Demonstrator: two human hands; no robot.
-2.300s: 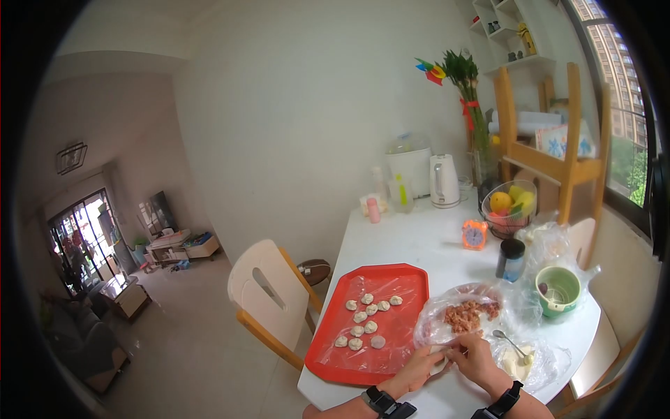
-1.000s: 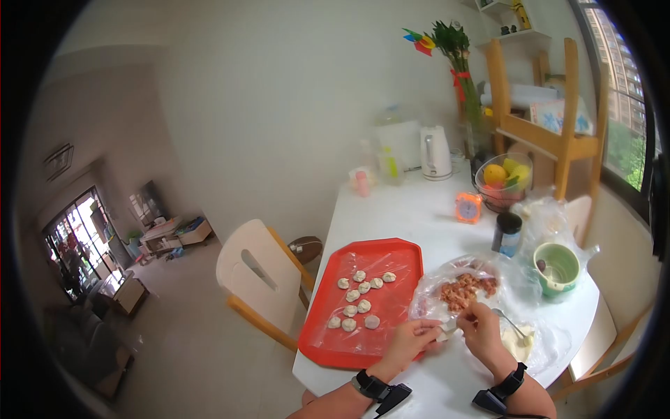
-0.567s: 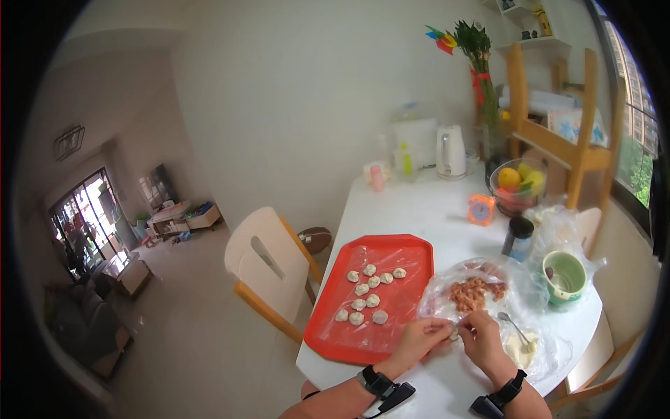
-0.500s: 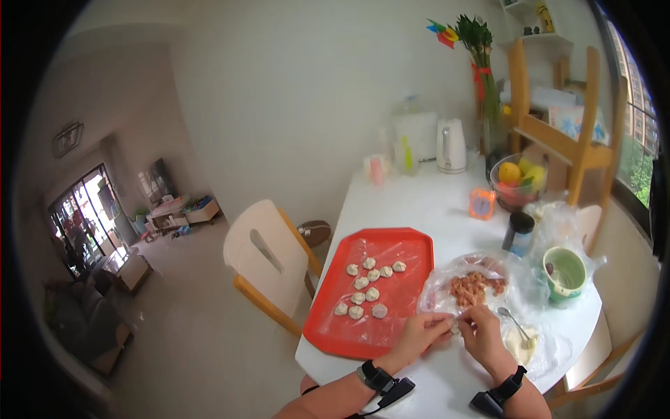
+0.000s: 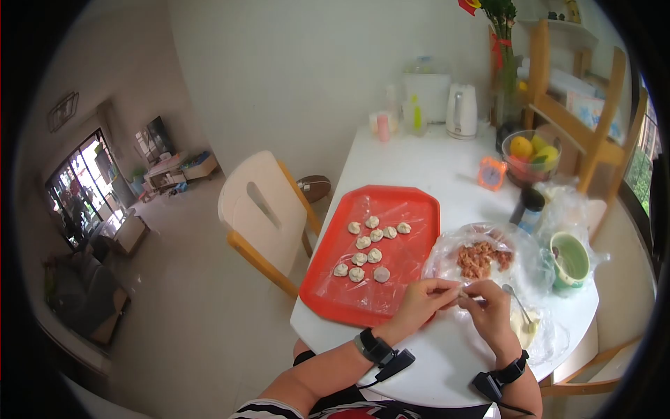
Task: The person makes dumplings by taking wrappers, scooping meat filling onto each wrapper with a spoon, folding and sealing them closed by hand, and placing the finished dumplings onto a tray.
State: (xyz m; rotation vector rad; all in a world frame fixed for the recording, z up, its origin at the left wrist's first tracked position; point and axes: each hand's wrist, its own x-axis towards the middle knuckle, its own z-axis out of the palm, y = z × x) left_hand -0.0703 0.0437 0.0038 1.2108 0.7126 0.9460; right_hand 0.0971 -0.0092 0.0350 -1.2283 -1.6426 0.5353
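Note:
My left hand and my right hand meet in front of the meat filling, fingertips pinched together on a small pale dumpling, mostly hidden by the fingers. To their left, several white dumplings sit on the plastic-lined red tray. Beyond my fingers lies pinkish minced meat on see-through plastic. Beside my right hand, a metal spoon rests with its end on pale dough-like stuff in a plastic bag.
A green-and-white pot, a dark-lidded jar and an orange clock stand to the right. Farther back are a fruit bowl and a white kettle. A chair stands left of the table.
The view has tipped downward, so the table sits higher in the picture and my shirt shows. Both hands still pinch the dumpling, their fingers slightly shifted. The dumplings on the tray are unchanged.

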